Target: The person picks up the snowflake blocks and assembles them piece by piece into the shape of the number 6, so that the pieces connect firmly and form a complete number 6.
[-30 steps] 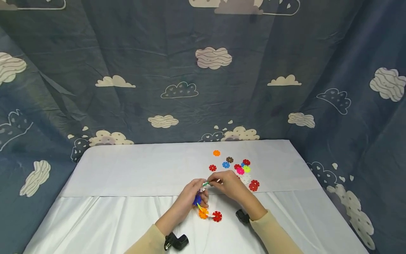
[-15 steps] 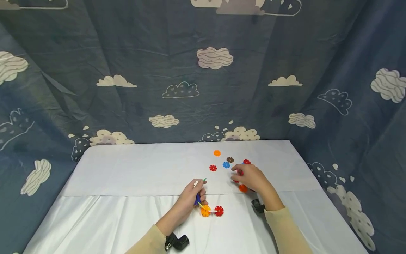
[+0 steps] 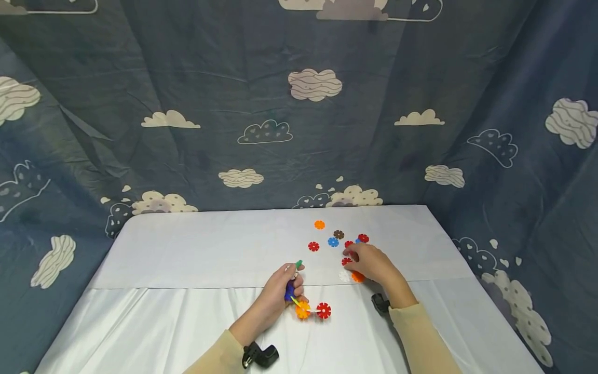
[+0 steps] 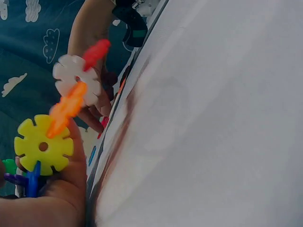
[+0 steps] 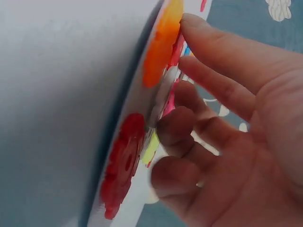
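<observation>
A makeshift recording booth is suggested: a white-draped surface [image 3: 196,249] is enclosed by cloud-printed blue cloth [image 3: 233,104].

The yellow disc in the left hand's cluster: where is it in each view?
Head: a yellow sliver under the left hand, beside the orange disc.
Left wrist: lower left, face-on, above the palm.
Right wrist: that disc is not in it.
Shared landmark: the white tablecloth, in all three.
</observation>
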The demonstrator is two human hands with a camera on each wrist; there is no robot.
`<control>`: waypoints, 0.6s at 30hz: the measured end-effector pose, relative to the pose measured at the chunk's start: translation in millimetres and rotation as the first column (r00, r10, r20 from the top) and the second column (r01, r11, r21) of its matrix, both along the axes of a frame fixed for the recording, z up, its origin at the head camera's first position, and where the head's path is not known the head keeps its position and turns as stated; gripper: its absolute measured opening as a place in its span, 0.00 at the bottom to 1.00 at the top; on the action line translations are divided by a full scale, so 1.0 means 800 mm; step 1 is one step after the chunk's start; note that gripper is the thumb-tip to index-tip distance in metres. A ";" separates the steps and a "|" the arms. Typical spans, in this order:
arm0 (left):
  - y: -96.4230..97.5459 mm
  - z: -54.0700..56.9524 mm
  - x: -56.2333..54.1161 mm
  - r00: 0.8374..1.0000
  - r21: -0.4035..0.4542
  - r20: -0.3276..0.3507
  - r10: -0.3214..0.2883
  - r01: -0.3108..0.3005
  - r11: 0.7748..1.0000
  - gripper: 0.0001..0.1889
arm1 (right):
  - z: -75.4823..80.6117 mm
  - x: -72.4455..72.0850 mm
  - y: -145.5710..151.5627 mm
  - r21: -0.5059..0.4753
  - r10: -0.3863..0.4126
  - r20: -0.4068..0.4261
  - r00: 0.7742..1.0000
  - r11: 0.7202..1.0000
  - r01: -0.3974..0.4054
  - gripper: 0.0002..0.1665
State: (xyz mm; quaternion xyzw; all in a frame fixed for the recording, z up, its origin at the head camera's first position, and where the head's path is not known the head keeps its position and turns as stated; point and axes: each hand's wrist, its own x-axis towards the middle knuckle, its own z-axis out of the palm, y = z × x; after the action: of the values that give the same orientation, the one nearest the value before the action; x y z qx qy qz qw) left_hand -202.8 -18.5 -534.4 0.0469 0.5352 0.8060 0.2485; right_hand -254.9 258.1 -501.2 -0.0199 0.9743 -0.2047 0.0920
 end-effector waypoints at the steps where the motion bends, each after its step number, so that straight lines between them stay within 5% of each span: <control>1: 0.000 0.000 0.000 1.000 0.012 0.004 -0.004 0.003 1.000 0.23 | 0.000 0.000 0.000 0.005 0.006 -0.009 1.000 1.000 -0.006 0.22; 7: -0.002 0.003 0.001 0.999 0.067 0.017 -0.030 0.029 0.997 0.23 | -0.002 -0.001 0.003 -0.023 -0.010 -0.024 1.000 1.000 0.010 0.15; 12: -0.002 0.002 0.001 0.999 0.064 0.005 -0.041 0.041 0.997 0.23 | 0.003 -0.001 -0.004 -0.229 -0.002 -0.046 0.999 0.973 -0.009 0.10; 15: -0.002 0.003 0.001 0.999 0.047 -0.018 -0.051 0.052 0.998 0.25 | 0.012 0.005 -0.020 -0.432 0.005 -0.033 0.999 0.902 -0.019 0.10; 18: -0.002 0.004 0.002 0.996 0.022 -0.056 -0.070 0.071 0.997 0.27 | 0.023 0.015 -0.041 -0.615 0.009 -0.002 1.000 0.789 -0.008 0.12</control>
State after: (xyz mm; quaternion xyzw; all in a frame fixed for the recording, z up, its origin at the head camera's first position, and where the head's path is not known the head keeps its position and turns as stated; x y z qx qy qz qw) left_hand -201.2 -20.3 -530.9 0.0910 0.5302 0.8014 0.2614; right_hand -242.9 225.1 -483.2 -0.0529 0.8547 -0.5098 0.0822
